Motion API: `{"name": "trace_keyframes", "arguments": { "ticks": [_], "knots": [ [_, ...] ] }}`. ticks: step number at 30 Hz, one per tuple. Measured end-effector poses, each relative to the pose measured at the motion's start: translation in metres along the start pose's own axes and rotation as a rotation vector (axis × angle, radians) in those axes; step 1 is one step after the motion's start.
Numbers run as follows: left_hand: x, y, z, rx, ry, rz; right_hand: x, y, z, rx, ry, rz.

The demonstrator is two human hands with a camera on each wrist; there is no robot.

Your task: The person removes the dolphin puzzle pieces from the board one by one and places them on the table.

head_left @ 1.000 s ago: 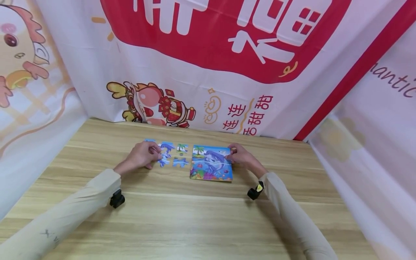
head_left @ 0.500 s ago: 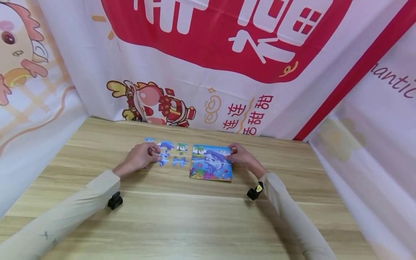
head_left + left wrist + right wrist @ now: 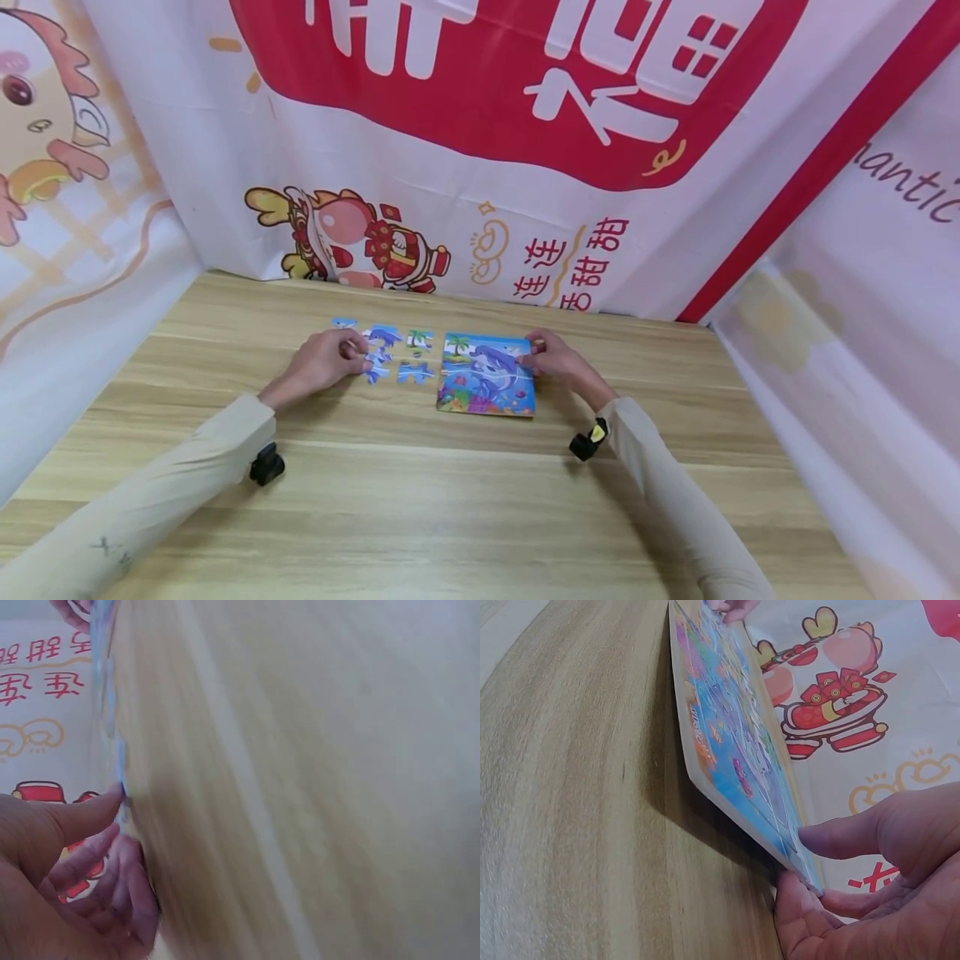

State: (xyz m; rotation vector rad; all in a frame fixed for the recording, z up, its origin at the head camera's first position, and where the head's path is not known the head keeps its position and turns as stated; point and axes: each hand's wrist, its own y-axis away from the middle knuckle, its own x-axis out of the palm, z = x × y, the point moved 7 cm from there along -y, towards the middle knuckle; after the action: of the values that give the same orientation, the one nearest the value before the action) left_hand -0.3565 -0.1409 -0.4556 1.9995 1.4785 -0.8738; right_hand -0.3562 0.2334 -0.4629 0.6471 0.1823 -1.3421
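Step judged in hand: puzzle pieces (image 3: 377, 372) being arranged on counter (image 3: 420, 500), left of picture board (image 3: 483, 385). Board edge pinched in grip of right hand (image 3: 557, 357). Pieces touched by left hand (image 3: 322, 360); whether pinched, cannot be told. Next, alignment with neighbouring piece likely required.

One dolphin board (image 3: 486, 375) seen. Left of board: at least five puzzle pieces (image 3: 420, 339) counted, exact number partly hidden. Two hands counted: left hand (image 3: 326, 360) left of board, right hand (image 3: 555, 355) at its right edge. Two black wrist devices (image 3: 267, 464) counted, one to either side of board. Beneath board: one table (image 3: 450, 517) seen.
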Motion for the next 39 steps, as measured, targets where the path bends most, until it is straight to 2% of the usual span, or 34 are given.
{"name": "trace_keyframes", "arguments": {
  "ticks": [6, 10, 15, 22, 28, 31, 35, 39],
  "knots": [
    [-0.008, 0.003, -0.023, 0.034, 0.003, -0.066, -0.005, 0.0, 0.001, 0.009, -0.128, -0.018],
    [-0.001, 0.001, -0.042, 0.092, 0.022, -0.091, -0.009, -0.003, -0.007, 0.034, -0.227, -0.039],
    [0.015, -0.008, -0.061, 0.142, 0.043, -0.098, -0.008, -0.006, -0.013, 0.036, -0.318, -0.024],
    [0.035, -0.023, -0.087, 0.136, 0.073, -0.039, -0.011, -0.009, -0.019, 0.065, -0.411, 0.036],
    [0.055, -0.035, -0.108, 0.151, 0.128, 0.064, -0.013, -0.007, -0.018, 0.048, -0.48, 0.101],
    [0.065, -0.038, -0.116, 0.145, 0.201, 0.123, -0.011, -0.005, -0.016, 0.037, -0.469, 0.109],
    [0.079, -0.044, -0.123, 0.118, 0.278, 0.159, -0.008, -0.005, -0.018, 0.046, -0.422, 0.084],
    [0.093, -0.052, -0.138, 0.124, 0.267, 0.185, -0.01, -0.004, -0.021, 0.048, -0.382, 0.055]
  ]
}}
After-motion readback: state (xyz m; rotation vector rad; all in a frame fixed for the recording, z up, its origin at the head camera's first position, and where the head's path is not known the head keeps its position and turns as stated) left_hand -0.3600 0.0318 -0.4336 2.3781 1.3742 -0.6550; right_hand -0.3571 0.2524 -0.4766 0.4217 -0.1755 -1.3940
